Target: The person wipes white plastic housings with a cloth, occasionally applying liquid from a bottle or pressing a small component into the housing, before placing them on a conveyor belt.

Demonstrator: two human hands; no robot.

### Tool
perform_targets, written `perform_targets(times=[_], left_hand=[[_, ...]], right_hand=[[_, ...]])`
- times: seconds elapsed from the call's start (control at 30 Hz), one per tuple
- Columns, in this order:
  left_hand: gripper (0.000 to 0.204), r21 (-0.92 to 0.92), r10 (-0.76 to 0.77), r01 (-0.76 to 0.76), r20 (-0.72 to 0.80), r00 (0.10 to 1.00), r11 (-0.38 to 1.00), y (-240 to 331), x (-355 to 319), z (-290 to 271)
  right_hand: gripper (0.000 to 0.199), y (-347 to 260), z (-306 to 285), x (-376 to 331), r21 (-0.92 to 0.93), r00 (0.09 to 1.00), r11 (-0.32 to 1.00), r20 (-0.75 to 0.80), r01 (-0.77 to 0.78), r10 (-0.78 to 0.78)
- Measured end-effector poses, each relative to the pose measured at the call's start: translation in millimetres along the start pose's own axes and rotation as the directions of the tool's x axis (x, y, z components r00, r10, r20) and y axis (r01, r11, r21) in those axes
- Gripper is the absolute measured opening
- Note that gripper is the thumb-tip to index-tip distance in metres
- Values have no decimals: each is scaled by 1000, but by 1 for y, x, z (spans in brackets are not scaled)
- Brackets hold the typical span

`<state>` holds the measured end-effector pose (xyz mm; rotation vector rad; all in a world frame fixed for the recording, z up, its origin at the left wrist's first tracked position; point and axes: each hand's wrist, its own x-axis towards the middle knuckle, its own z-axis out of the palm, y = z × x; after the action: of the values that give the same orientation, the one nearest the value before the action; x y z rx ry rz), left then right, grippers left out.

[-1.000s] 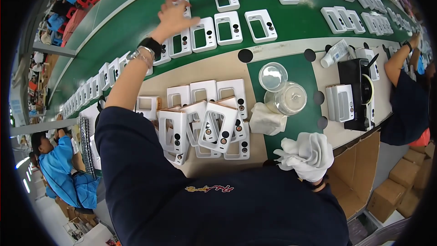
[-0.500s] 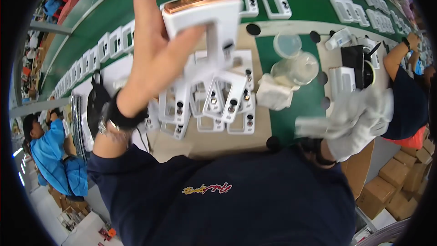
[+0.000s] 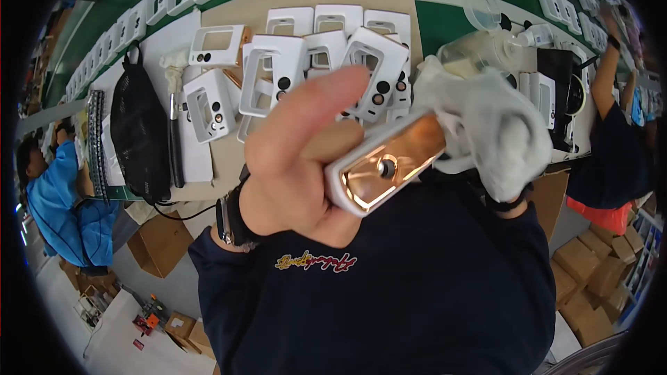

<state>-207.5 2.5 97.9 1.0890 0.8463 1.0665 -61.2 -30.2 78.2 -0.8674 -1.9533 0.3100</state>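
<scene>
My bare left hand (image 3: 299, 160) grips a white plastic housing (image 3: 337, 179), holding it tilted above the table edge with its shiny copper-coloured end face turned up. A small round hole sits in the middle of that face. My right hand (image 3: 497, 135), in a white glove, is closed at the housing's right end; its fingertips are partly hidden. Behind my hands, several white frame-shaped housings (image 3: 267, 52) lie piled on the beige mat (image 3: 236, 10). A crumpled white cloth (image 3: 432, 78) seems to lie just behind the glove, its edge hard to separate from it.
A clear plastic jar (image 3: 479, 52) lies near the cloth, with a round lid (image 3: 483, 8) beyond. At left are a black pouch (image 3: 139, 128) and a brush (image 3: 175, 121). Housings line the green table (image 3: 114, 10). Cardboard boxes (image 3: 597, 271) are stacked at right; another person (image 3: 615, 107) sits nearby.
My left hand has lowered the housing toward my body and turned its copper face upward. My gloved right hand has moved left to the housing. The view has shifted.
</scene>
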Motion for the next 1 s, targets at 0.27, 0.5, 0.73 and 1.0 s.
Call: perform_targets(times=[0.27, 0.5, 0.73, 1.0], left_hand=[[68, 104, 135, -142, 69, 988, 984, -13, -6, 5], [73, -112, -29, 36, 64, 998, 993, 0, -3, 0], [67, -156, -6, 10, 28, 1000, 988, -7, -1, -6], [49, -132, 22, -24, -9, 1000, 991, -12, 5, -1]], right_hand=[[29, -8, 0, -5, 243, 990, 961, -17, -135, 143], [25, -21, 8, -9, 577, 850, 686, 28, -444, 526], [25, -27, 9, -19, 799, 569, 242, 147, -550, 809], [29, -22, 11, -29, 759, 633, 308, 174, -574, 754]])
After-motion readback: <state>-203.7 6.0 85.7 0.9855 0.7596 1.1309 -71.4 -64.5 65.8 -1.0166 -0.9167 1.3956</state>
